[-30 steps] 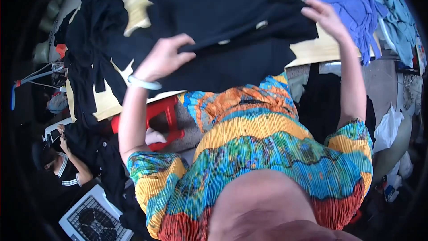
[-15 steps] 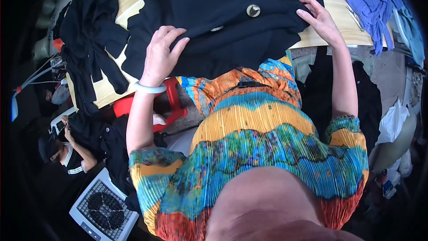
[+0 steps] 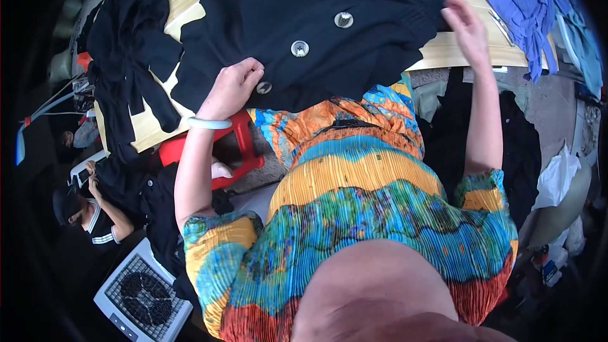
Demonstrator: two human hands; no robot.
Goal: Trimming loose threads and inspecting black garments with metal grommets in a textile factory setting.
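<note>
A black knit cardigan (image 3: 285, 0) lies spread over the table in front of me, its ribbed edge toward the right. Three large round buttons, one of them a grey-rimmed button (image 3: 299, 49), run in a slanting row across it. At its near left part, my left hand (image 3: 235, 85) is closed with the fingertips pinching the cloth beside the nearest button. My right hand (image 3: 468, 31), slightly blurred, is at the cardigan's right end with its fingers stretched out. Whether its fingertips touch the cloth I cannot tell.
More black garments (image 3: 130, 44) hang over the table's left side. Blue-violet cloth (image 3: 519, 6) lies at the far right, near a thin metal tool (image 3: 502, 27). Below the table are a red stool (image 3: 244, 142) and a fan unit (image 3: 145, 294). Another person (image 3: 95, 215) sits at the left.
The cardigan's front has been turned so that three buttons show face up. My left hand has moved down and closed on the cloth; my right hand has shifted slightly right, away from it.
</note>
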